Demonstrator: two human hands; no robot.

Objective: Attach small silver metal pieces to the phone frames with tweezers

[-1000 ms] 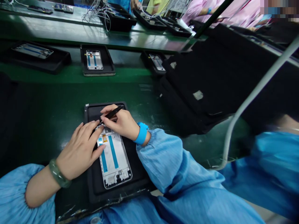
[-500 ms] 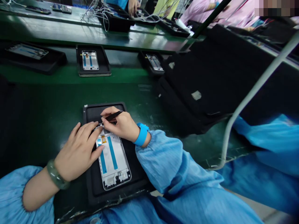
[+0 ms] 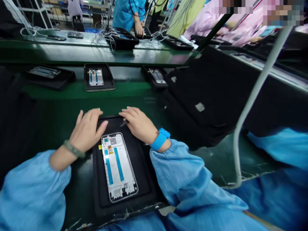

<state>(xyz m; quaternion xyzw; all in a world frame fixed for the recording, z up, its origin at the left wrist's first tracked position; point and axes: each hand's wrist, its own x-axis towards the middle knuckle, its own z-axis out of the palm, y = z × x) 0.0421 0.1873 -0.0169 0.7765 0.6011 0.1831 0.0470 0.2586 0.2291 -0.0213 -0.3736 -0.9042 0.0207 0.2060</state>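
A silver phone frame [image 3: 120,170] with blue strips and an orange flex piece lies in a black tray [image 3: 146,192] at the table's near edge. My left hand [image 3: 88,130], a green bangle on its wrist, is at the tray's upper left corner, fingers apart and holding nothing. Over the tray's upper right part is my right hand [image 3: 139,125], with a blue band on the wrist. Its fingers are closed round a dark pen-like tool [image 3: 123,123], mostly hidden under the palm. Neither hand touches the phone frame.
Three more black trays with phone frames stand behind, at left [image 3: 50,77], middle [image 3: 99,78] and right [image 3: 155,77]. Black cloth [image 3: 216,96] covers the right side, with a grey curved pipe [image 3: 250,102] before it. Other people stand beyond the cable-strewn shelf [image 3: 79,54].
Both hands have come off the phone frame and moved to the tray's far corners. My right hand has turned palm down with the tool. The view has tilted up.
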